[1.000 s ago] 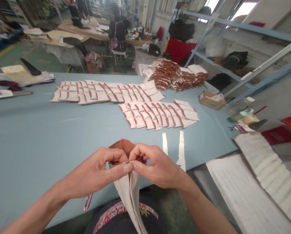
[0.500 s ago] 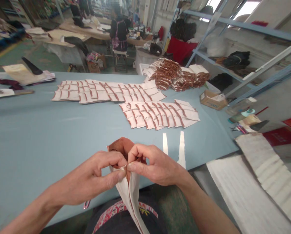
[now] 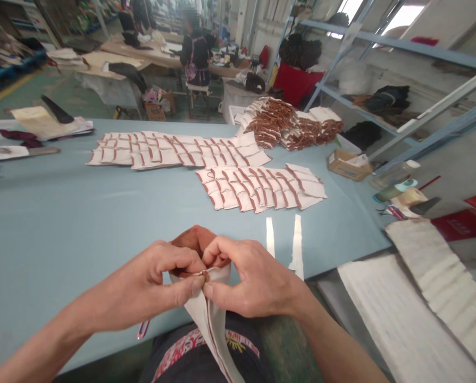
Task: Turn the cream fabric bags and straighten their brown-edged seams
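Both my hands meet over the near edge of the light blue table [image 3: 62,223]. My left hand [image 3: 150,284] and my right hand [image 3: 248,276] pinch the top of a white fabric piece [image 3: 214,324] with brown trim. The piece hangs down toward my lap, and a brown flap [image 3: 190,238] sticks up behind my fingers. Thumbs and forefingers press together at its folded upper edge. Two white fabric strips [image 3: 283,242] lie on the table just right of my right hand.
Two rows of overlapping white and brown pieces [image 3: 257,189] lie across the table, with stacked bundles [image 3: 289,125] behind. A cardboard box [image 3: 347,163], tape and tools sit at right. White stacks [image 3: 417,298] lie lower right. A person stands at a far bench.
My hands have turned the piece's top edge slightly; the white edge now folds out under my right fingers. The view shifted a little.
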`<state>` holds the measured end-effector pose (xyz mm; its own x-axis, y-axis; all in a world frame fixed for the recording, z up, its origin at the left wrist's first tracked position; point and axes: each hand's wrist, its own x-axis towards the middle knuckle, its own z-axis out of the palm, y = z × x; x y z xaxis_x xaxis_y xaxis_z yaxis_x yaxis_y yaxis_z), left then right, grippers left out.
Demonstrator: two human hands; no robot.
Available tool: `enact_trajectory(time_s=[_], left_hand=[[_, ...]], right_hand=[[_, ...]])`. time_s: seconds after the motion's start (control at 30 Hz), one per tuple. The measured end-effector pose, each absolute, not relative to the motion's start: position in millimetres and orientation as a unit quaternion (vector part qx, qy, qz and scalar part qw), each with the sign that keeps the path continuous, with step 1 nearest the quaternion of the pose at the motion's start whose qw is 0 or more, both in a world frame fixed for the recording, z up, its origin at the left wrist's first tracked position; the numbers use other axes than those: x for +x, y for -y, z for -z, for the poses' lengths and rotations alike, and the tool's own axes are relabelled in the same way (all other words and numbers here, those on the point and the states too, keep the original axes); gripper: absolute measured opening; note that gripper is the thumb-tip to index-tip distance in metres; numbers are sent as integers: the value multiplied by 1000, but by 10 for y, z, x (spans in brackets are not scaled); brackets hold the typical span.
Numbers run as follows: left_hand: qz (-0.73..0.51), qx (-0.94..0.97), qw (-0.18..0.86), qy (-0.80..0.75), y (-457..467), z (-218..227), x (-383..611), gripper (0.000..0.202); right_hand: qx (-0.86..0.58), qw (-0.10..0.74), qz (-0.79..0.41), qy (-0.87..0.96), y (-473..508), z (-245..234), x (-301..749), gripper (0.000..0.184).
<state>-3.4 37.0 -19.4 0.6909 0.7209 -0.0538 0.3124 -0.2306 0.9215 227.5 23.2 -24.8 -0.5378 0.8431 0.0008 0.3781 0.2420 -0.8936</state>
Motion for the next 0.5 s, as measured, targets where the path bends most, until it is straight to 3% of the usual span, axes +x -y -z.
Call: enact_trajectory(time_s=[0.2, 0.5], left_hand=[[-166, 766, 510, -353, -350, 241, -48, 27], [-113, 783, 491, -366, -360, 294, -43, 36]], right_hand=[[-465, 169, -398, 772, -201, 198, 2256, 14], [-460, 173, -338, 803, -177, 277, 2271, 12]])
